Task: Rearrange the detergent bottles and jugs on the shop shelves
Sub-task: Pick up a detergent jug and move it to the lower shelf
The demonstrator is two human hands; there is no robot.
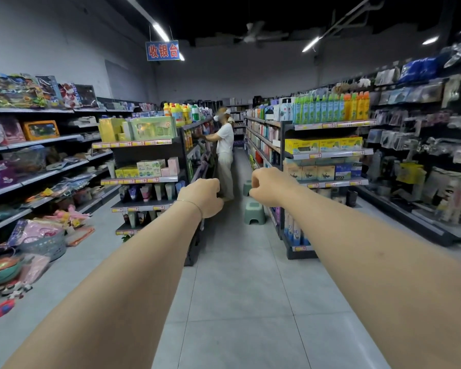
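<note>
Clearly you're at the approach step: left grip (201,195) and right grip (270,186) are curled together, empty. Yellow plastic detergent bottles (177,113) stand atop the dark metal shelf unit (133,155) ahead; walk closer, then open up.

The yellow and green plastic bottles (180,113) atop the far shelf (197,123) are too small to read. At right, hanging packets (421,145) blur together.

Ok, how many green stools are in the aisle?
2. The near stool stands by the right shelving; the far stool sits behind it, partly covered by the right hand.
</note>
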